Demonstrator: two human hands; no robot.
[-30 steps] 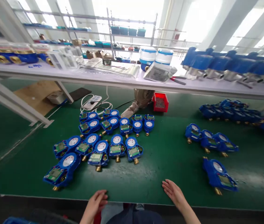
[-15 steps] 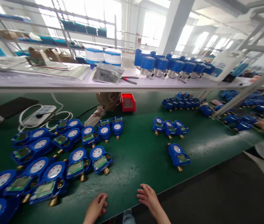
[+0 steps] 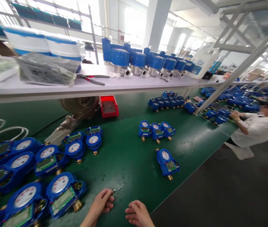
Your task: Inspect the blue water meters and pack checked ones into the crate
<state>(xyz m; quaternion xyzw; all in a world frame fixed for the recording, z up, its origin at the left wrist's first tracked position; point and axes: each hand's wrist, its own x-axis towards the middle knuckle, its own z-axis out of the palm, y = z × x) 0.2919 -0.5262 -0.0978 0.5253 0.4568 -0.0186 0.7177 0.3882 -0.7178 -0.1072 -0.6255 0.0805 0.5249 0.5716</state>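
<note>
Your L hand (image 3: pixel 98 203) is at the edge of the green desk (image 3: pixel 126 167), fingers (image 3: pixel 106 197) curled, w/ a tiny metal bit (image 3: pixel 113 190) right at the tips. Can't tell if you've actually got it pinched. R hand (image 3: pixel 137 214) is just beside it, loosely curled, nothing visible in it. Closest item is a blue water meter (image 3: pixel 63 194) w/ a brass fitting (image 3: pixel 77 205), near your L hand. More meters lie to the L, and a lone meter (image 3: pixel 167 163) sits off to the R. Co-worker (image 3: pixel 257 129) is far R, reaching over another batch.
</note>
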